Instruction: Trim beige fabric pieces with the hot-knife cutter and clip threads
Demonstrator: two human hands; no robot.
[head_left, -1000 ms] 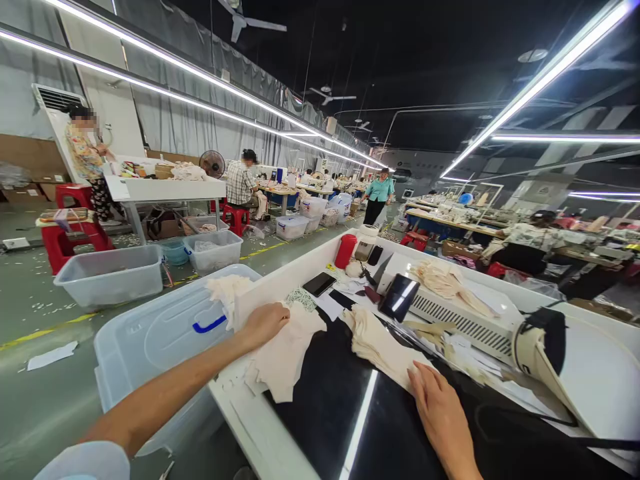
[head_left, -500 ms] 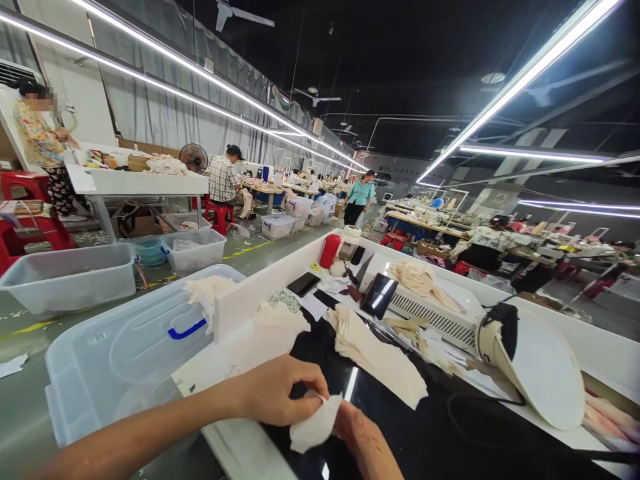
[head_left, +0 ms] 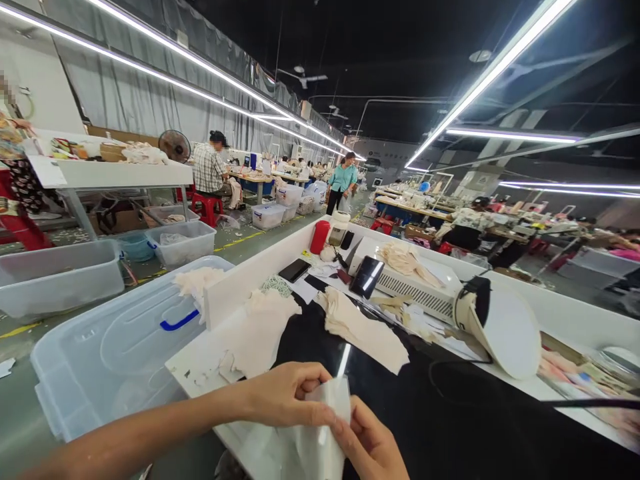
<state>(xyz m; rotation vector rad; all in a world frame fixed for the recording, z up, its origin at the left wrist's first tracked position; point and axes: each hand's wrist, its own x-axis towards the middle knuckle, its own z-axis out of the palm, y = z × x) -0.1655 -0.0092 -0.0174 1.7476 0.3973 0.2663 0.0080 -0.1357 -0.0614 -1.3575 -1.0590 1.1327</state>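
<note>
Both my hands are together over the near edge of the black tabletop [head_left: 425,427]. Between them is a thin, whitish, partly see-through sheet [head_left: 341,395] with a glossy streak; its exact kind cannot be made out. My left hand [head_left: 293,397] grips its left side, thumb across the front. From the right, my right hand [head_left: 373,440] pinches the same sheet, its thumb near the left thumb. Beyond the hands lies a stack of cream fabric pieces [head_left: 363,328]. A second cream fabric pile [head_left: 267,327] lies to the left, on the table's white part.
A large lidded plastic bin [head_left: 125,333] stands left of the table. At the back are a phone [head_left: 294,270], a red container [head_left: 320,237] and a white slotted machine [head_left: 415,293]. A white lamp-like shade [head_left: 515,333] and a black cable [head_left: 585,403] are on the right.
The small cream-white piece seen between my hands earlier has given way to a longer, glossier sheet reaching downward. My right hand's thumb has come toward the left one. The camera view has shifted slightly right.
</note>
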